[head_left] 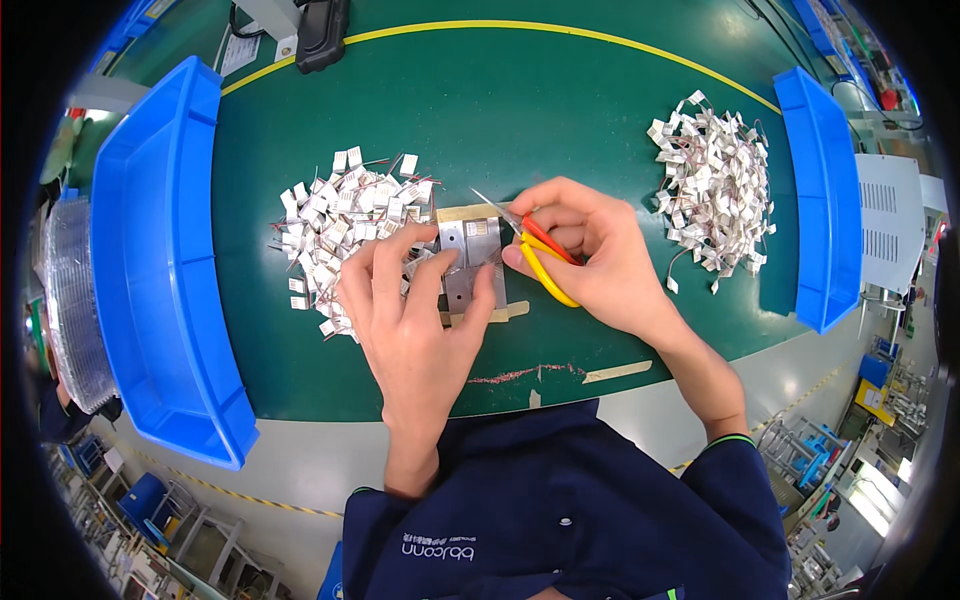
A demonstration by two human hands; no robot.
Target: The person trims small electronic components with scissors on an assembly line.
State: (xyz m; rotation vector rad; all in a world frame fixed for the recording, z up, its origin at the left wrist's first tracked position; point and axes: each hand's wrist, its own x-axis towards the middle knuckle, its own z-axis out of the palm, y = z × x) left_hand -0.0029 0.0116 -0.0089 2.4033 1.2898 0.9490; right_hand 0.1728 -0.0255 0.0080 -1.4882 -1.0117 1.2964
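Observation:
A small metal block point(457, 285) is fixed to the green table with strips of masking tape. My left hand point(412, 310) bends over it, thumb and fingertips pressed on its top and left edge. A white connector-like piece point(477, 229) sits at the block's upper end. My right hand point(600, 250) grips snips point(545, 262) with red and yellow handles, their pointed blades aimed up and left just above the block's far right corner. Beside my left hand lies a heap of white connectors point(335, 215) with short dark and red wires, partly hidden by the fingers.
Another heap of white wired pieces point(712, 185) lies at the right. Blue bins stand at the left point(160, 270) and right point(825, 200) table ends. A masking tape strip point(617, 372) and reddish scraps point(525, 375) lie near the front edge. A black device point(321, 35) is at the back.

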